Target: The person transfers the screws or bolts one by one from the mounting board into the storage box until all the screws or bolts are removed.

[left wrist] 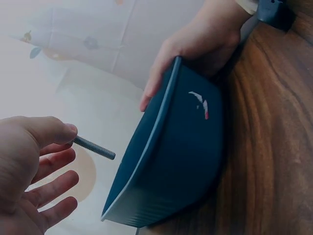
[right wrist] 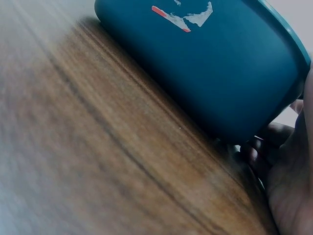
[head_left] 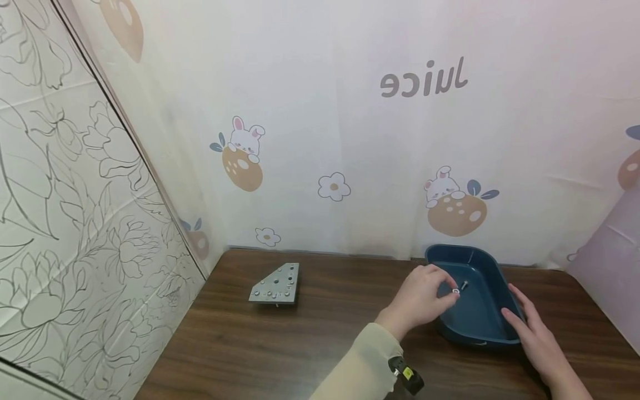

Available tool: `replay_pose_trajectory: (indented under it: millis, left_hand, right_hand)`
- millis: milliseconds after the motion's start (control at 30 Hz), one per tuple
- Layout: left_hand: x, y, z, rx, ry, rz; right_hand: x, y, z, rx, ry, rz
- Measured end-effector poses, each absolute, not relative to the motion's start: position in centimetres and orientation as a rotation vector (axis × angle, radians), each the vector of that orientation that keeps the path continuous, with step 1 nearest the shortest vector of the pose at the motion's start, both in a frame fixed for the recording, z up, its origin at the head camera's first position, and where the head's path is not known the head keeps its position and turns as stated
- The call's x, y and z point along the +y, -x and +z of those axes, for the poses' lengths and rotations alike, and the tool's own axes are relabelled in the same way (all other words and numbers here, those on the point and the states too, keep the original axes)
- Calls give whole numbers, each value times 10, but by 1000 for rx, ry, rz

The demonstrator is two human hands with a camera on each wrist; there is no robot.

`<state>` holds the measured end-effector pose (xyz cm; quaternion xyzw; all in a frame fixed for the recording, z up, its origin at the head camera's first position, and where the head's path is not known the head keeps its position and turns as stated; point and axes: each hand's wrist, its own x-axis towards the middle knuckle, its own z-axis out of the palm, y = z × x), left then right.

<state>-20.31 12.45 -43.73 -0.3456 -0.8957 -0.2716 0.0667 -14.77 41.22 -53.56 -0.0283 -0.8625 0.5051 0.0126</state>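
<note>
Pinches a threaded bolt (left wrist: 95, 148) with the left hand (head_left: 422, 297), over the inner left side of a blue tray (head_left: 475, 319). Grips the tray's right wall with the right hand (head_left: 532, 330), hooking the thumb over the rim. Has the tray close to the back edge of the surface (head_left: 345, 316), toward its right corner. Offers wide room leftward, up to a grey metal plate (head_left: 281, 286) near the back left corner.
</note>
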Motion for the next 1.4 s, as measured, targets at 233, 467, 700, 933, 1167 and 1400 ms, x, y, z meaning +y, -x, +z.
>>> replay_pose_trajectory:
  millis: [233, 467, 700, 933, 1167, 1400]
  left_hand:
    - [130, 201, -442, -2733, 1074, -766]
    - [132, 199, -445, -2740, 1110, -714]
    - [136, 198, -449, -2754, 1105, -702]
    - [137, 198, -453, -2774, 1108, -703]
    - [138, 197, -455, -2797, 1104, -718]
    - [138, 197, -457, -2788, 1113, -709]
  right_hand:
    - [412, 148, -535, -2687, 98, 1580]
    - [413, 148, -536, -2691, 90, 1564]
    - [412, 147, -536, -2692, 87, 1550]
    - [411, 148, -535, -2694, 103, 1554]
    - [410, 148, -533, -2705, 126, 1563]
    - [410, 148, -533, -2699, 116, 1574]
